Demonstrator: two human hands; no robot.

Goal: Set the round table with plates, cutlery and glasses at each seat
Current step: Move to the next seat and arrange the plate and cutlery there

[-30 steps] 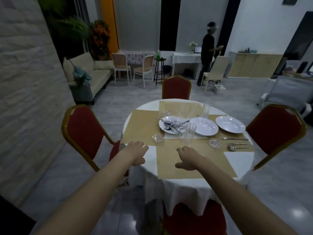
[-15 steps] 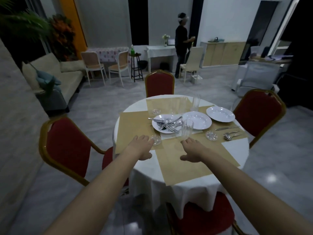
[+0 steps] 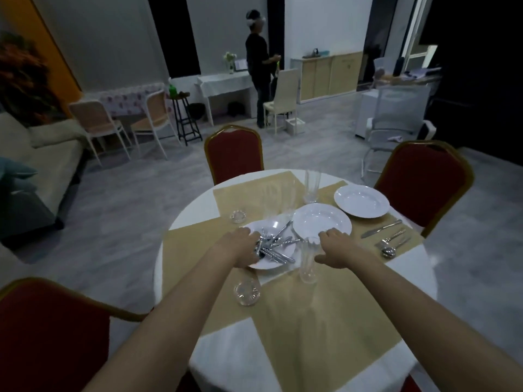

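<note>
Both arms reach out over the round surface (image 3: 181, 230), which wears a white cloth with tan placemats laid across it. The left hand (image 3: 240, 248) sits on the near rim of a white plate (image 3: 271, 251) heaped with loose cutlery (image 3: 276, 246); its fingers curl down over the rim among the handles, though I cannot tell whether they have actually closed on anything. The right hand (image 3: 335, 250) hovers at the near edge of a second, empty plate (image 3: 321, 222), fingers spread apart and holding nothing, with a tall clear glass (image 3: 308, 261) standing just beside its thumb. A third plate (image 3: 361, 200) lies further right, in front of a red chair (image 3: 421, 183), and near it a knife (image 3: 380, 228) and a couple of spoons (image 3: 392, 244) rest on the placemat. Another tall glass (image 3: 312, 186) stands toward the far side of the surface. Two small glass dishes are out as well, one (image 3: 246, 291) below the left wrist and one (image 3: 237, 216) beyond the cutlery plate. At the back of the room a person in dark clothes (image 3: 259, 69) stands by a white desk.
</note>
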